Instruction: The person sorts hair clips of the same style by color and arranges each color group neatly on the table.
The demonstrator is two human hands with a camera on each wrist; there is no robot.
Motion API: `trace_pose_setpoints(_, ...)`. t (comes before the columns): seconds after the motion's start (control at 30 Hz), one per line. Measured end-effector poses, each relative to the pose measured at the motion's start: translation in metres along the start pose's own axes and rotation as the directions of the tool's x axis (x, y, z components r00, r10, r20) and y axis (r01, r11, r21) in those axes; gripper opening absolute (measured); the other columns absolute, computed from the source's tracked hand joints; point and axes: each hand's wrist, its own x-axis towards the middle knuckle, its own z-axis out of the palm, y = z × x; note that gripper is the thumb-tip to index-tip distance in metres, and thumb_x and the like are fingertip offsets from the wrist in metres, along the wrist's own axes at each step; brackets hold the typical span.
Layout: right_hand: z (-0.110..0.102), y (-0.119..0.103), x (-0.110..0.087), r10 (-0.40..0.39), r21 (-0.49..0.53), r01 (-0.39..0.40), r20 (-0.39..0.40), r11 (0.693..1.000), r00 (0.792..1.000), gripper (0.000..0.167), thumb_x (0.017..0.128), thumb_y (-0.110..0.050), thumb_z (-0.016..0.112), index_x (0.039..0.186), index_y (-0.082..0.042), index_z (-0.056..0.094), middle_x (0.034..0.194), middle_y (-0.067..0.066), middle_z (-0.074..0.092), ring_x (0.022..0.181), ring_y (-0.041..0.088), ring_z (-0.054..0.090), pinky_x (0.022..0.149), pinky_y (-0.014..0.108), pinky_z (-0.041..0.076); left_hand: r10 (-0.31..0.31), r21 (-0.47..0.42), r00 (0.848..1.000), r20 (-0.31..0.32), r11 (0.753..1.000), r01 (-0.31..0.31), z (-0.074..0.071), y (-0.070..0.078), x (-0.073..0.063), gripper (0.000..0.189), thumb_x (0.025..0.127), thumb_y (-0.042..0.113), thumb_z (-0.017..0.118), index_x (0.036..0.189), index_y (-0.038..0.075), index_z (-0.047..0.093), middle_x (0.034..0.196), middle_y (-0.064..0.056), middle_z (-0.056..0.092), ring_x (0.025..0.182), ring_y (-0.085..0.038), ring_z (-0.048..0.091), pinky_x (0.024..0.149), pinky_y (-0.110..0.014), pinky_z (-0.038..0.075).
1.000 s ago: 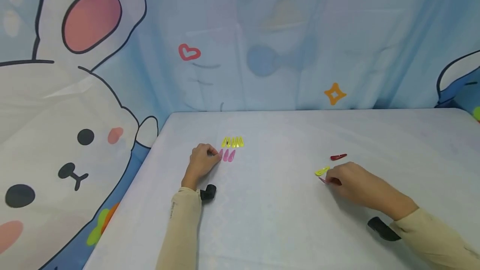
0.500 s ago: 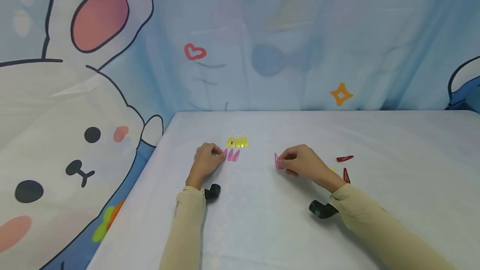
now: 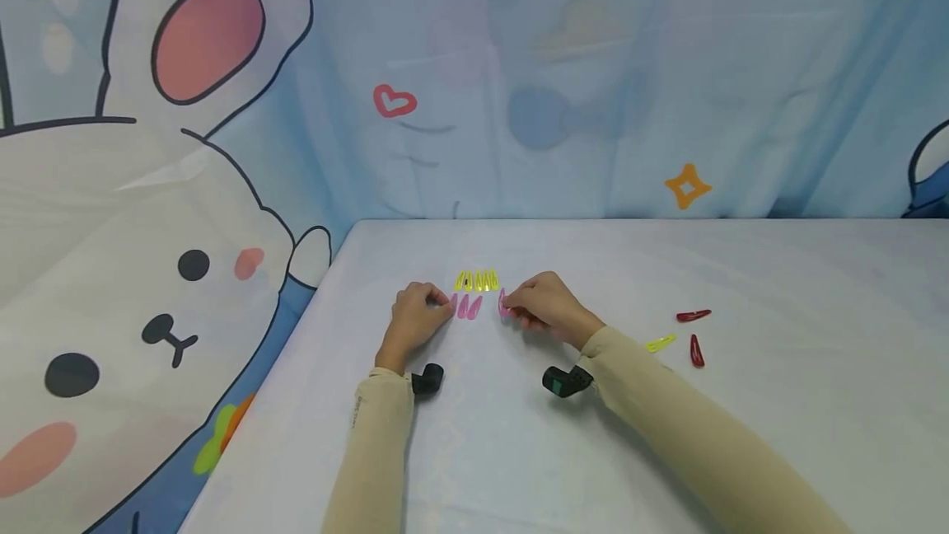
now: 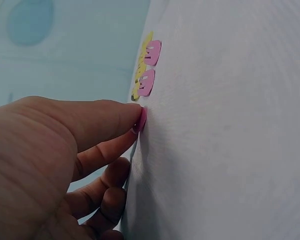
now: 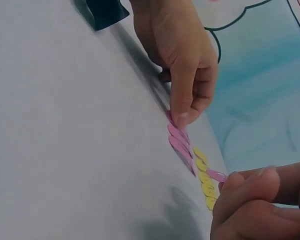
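Note:
In the head view my left hand (image 3: 415,320) is at the left end of a short row of pink snap hair clips (image 3: 474,308). Its thumb and index finger pinch the leftmost pink hair clip (image 4: 143,120), which lies on the white tabletop. Just right of that row, my right hand (image 3: 552,309) holds another pink hair clip (image 3: 502,303) upright between thumb and finger. The right wrist view shows this held clip (image 5: 216,175) raised at the fingertips. Behind the pink row, several yellow hair clips (image 3: 478,280) lie side by side.
To the right on the white table (image 3: 801,402) lie a loose yellow hair clip (image 3: 661,343) and two dark red ones, one flat (image 3: 693,316) and one pointing towards me (image 3: 697,351). A blue printed curtain (image 3: 578,138) hangs behind the table's far edge.
My right hand has picked up a pink clip from beside the loose yellow one and carried it left to the row. My left hand keeps its place at the row's end.

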Motion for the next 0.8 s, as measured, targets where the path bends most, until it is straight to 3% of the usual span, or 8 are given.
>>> trace_pose_setpoints(0.17,0.015,-0.001,0.011,0.042,0.086,-0.043,0.015,0.995,0.999,0.019,0.098,-0.004,0.068,0.079,0.001,0.067,0.06,0.001,0.057,0.045,0.005,0.045,0.045,0.018,0.036,0.021,-0.012,1.0,-0.011,1.0,-0.021,0.0,0.001,0.0,0.011,0.098,0.016,0.076,0.098,0.006,0.072,0.123,-0.014,0.062,0.124,-0.037,0.049,0.112,-0.058,0.034)
trace_pose_setpoints(0.37,0.032,0.001,0.021,0.075,0.112,-0.076,0.014,0.991,0.997,0.026,0.096,-0.001,0.068,0.07,-0.002,0.067,0.056,0.0,0.056,0.042,0.004,0.044,0.043,0.018,0.036,0.012,-0.009,1.0,-0.004,1.0,-0.012,0.0,0.0,0.0,0.011,0.098,0.018,0.075,0.099,0.007,0.071,0.124,-0.014,0.061,0.123,-0.037,0.05,0.11,-0.057,0.036)
trace_pose_setpoints(0.8,0.043,0.001,0.029,0.079,0.095,-0.075,-0.034,0.993,0.996,0.018,0.098,-0.003,0.068,0.083,0.006,0.073,0.058,0.001,0.058,0.043,0.005,0.046,0.043,0.018,0.037,0.012,0.012,1.0,-0.011,1.0,-0.012,-0.001,0.0,0.002,0.015,0.1,0.021,0.076,0.099,0.007,0.071,0.123,-0.014,0.062,0.122,-0.036,0.051,0.108,-0.055,0.037)
